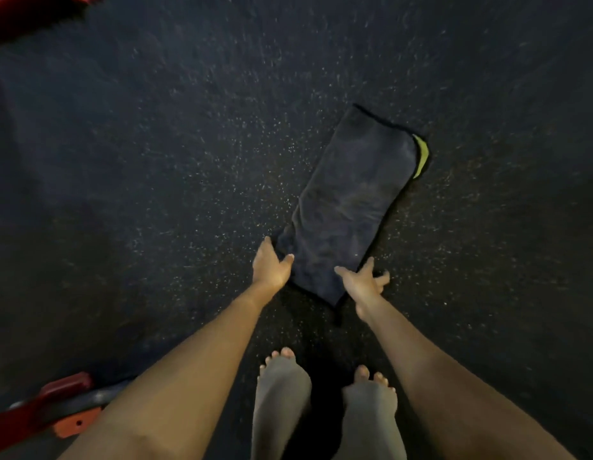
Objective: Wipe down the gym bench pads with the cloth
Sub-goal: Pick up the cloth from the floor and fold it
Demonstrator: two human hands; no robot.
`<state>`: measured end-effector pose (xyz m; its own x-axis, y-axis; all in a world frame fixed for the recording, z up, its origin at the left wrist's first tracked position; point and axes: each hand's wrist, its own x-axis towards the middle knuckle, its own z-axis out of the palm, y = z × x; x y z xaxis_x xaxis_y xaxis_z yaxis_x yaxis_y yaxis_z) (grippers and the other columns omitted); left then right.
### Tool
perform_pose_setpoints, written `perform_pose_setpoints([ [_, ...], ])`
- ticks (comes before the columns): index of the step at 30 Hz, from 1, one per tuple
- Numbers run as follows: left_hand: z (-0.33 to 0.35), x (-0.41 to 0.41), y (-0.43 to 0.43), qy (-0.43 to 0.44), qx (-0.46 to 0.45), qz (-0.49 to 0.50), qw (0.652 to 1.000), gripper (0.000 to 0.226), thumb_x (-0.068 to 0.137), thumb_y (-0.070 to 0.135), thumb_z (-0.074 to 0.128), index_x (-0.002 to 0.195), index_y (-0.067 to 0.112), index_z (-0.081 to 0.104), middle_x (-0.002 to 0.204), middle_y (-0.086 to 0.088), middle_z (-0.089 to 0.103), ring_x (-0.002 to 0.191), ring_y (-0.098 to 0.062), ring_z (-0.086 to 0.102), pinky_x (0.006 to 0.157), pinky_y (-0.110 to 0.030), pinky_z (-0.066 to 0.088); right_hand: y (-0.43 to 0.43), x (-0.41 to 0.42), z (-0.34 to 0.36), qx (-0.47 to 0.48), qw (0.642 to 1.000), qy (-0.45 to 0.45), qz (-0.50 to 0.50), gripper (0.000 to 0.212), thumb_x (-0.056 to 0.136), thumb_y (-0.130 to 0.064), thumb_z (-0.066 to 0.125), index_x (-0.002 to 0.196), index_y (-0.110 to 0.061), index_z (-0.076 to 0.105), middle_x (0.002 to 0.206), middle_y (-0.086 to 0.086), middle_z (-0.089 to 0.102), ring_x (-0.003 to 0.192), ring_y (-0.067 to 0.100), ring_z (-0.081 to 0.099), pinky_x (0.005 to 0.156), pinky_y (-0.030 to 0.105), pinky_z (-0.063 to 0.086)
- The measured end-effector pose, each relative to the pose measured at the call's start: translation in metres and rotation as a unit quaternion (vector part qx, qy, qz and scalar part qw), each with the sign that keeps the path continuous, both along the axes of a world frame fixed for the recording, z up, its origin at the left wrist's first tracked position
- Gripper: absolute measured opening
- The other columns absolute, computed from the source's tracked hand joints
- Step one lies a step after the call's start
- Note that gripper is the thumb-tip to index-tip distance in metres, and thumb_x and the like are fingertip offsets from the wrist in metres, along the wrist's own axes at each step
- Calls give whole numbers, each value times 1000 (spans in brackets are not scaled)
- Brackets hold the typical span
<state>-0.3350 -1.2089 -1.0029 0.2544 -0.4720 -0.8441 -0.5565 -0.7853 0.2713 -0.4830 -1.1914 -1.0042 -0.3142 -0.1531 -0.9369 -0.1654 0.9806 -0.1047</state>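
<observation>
Bare feet (282, 373) stand on the speckled rubber floor (155, 161). Just beyond them the left hand (272, 265) and right hand (361, 282) flank the near end of the folded dark cloth (351, 200), each grip spread and holding nothing; whether they touch it is unclear. Lifting by one corner would likely let the fold drop open and drag grit. The cloth's long axis runs away from the person, slanting right, with a yellow-green layer showing at its far end.
</observation>
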Motion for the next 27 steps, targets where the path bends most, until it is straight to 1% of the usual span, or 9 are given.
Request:
perform_pose_setpoints([
  [2, -12, -1, 1, -7, 4, -8, 1000, 72, 96, 29, 53, 151, 9, 11, 155, -10, 14, 139, -27, 26, 111, -35, 26, 3, 9, -12, -22, 1000, 14, 1, 87, 89, -33, 67, 154, -22, 10, 158, 11, -13, 144, 32, 10, 115, 42, 23],
  [3, -15, -2, 2, -8, -3, -8, 1000, 70, 95, 31, 54, 150, 9, 16, 152, -11, 21, 137, -28, 30, 110, -36, 28, 5, 12, -15, -42, 999, 28, -12, 82, 88, -31, 68, 152, -19, 18, 158, 10, -8, 143, 31, 13, 114, 42, 26],
  [5, -14, -3, 4, 19, -23, 9, 1000, 54, 94, 32, 56, 139, 8, 40, 139, -13, 44, 126, -27, 44, 104, -36, 39, 8, 15, -12, -82, 994, 37, -54, 72, 89, -25, 68, 148, -11, 29, 156, 11, 9, 137, 29, 27, 110, 38, 32],
  [7, 1, -5, 9, 70, -29, 66, 995, 30, 94, 28, 57, 115, 8, 59, 118, -10, 62, 109, -24, 57, 90, -31, 47, 7, 13, 1, -113, 984, 7, -137, 62, 92, -13, 63, 145, -5, 33, 149, 15, 33, 130, 28, 41, 106, 36, 38],
  [9, 24, -6, 11, 84, -62, 117, 988, 15, 94, 22, 57, 99, 9, 62, 105, -9, 65, 99, -22, 60, 83, -31, 49, 4, 10, 23, -135, 971, -12, -196, 56, 93, -6, 61, 143, -4, 37, 140, 16, 46, 127, 27, 48, 106, 39, 41],
  [13, 95, -10, -6, 77, -128, 194, 970, 10, 93, 22, 57, 88, 14, 60, 94, -5, 63, 92, -19, 58, 86, -38, 49, -15, 2, 90, -183, 957, 16, -224, 48, 92, -10, 62, 137, -8, 47, 138, 15, 51, 127, 26, 50, 106, 44, 43],
  [19, 269, -25, -54, 128, -250, 238, 930, 16, 94, 25, 57, 80, 16, 59, 89, -6, 63, 88, -17, 59, 82, -35, 50, -65, -19, 261, -283, 932, 2, -226, 35, 96, -10, 55, 131, -10, 53, 131, 8, 56, 122, 20, 53, 106, 39, 43],
  [23, 404, -30, -81, 147, -321, 282, 892, 29, 92, 31, 60, 76, 7, 56, 80, -9, 56, 77, -18, 54, 76, -39, 49, -98, -22, 391, -355, 914, -23, -196, 34, 97, -12, 55, 131, -5, 52, 130, 11, 58, 119, 23, 55, 104, 41, 45],
  [27, 557, -33, -92, 162, -377, 334, 849, 37, 88, 30, 65, 61, 13, 47, 66, -1, 49, 65, -10, 48, 64, -26, 42, -120, -24, 531, -432, 889, -46, -142, 33, 98, -14, 55, 130, -6, 54, 125, 8, 60, 114, 22, 58, 102, 41, 47],
])
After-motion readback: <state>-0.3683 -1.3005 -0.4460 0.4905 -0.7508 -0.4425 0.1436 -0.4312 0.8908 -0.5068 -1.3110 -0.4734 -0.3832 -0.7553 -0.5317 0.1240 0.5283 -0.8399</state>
